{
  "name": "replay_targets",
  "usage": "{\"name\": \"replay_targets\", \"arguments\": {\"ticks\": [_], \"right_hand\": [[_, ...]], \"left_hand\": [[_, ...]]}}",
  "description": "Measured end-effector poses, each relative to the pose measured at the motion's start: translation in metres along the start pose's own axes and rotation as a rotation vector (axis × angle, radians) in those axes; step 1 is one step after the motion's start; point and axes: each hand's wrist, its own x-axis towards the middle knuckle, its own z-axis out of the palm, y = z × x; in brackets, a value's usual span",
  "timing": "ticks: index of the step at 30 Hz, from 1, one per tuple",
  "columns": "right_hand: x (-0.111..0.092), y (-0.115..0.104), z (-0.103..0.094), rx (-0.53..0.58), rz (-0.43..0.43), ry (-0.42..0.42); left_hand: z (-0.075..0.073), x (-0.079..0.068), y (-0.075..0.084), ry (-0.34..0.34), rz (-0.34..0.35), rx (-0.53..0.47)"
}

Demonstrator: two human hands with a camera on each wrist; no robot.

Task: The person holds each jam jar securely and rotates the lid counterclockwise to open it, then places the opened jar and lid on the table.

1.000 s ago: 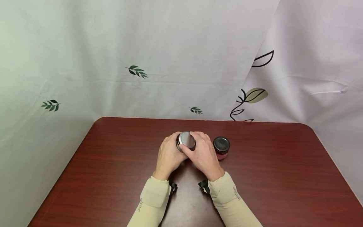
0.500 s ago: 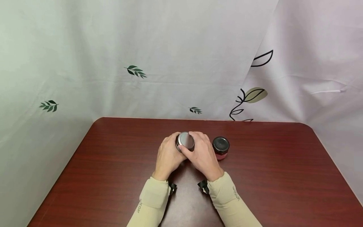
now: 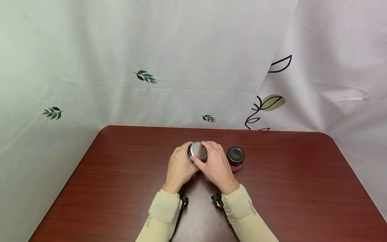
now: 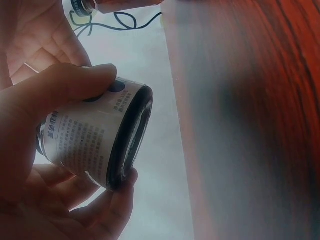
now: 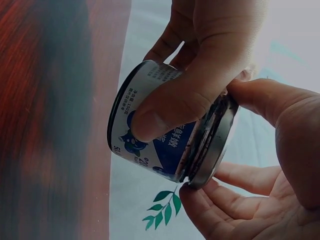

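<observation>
A small glass jar with a white and blue label (image 5: 172, 145) and berry pictures is held between both hands. My left hand (image 3: 179, 164) wraps the jar's body, its thumb lying over the label (image 4: 82, 137). At the other end, the fingers and thumb of my right hand (image 3: 217, 164) grip the rim of the silver lid (image 3: 198, 150). The lid (image 5: 217, 145) sits on the jar's mouth; whether it is loose I cannot tell. Dark contents show just beneath it. In the left wrist view the jar's base looks raised off the table.
A second jar with a black lid (image 3: 235, 154) and reddish contents stands upright just right of my right hand. The dark red wooden table (image 3: 127, 161) reaches back to a pale curtain (image 3: 181, 67) with leaf prints. Black wrist straps (image 3: 217, 199) show at the sleeves.
Both hands keep their hold on the jar and its lid in nearly the same place. The whole view shifts very slightly; the second jar stays put.
</observation>
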Motion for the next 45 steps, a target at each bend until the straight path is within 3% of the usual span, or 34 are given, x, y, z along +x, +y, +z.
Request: {"name": "replay_targets", "arguments": {"ticks": [45], "right_hand": [[0.0023, 0.0008, -0.0019, -0.011, 0.019, -0.050]], "left_hand": [[0.0017, 0.0016, 0.0004, -0.007, 0.007, 0.025]]}}
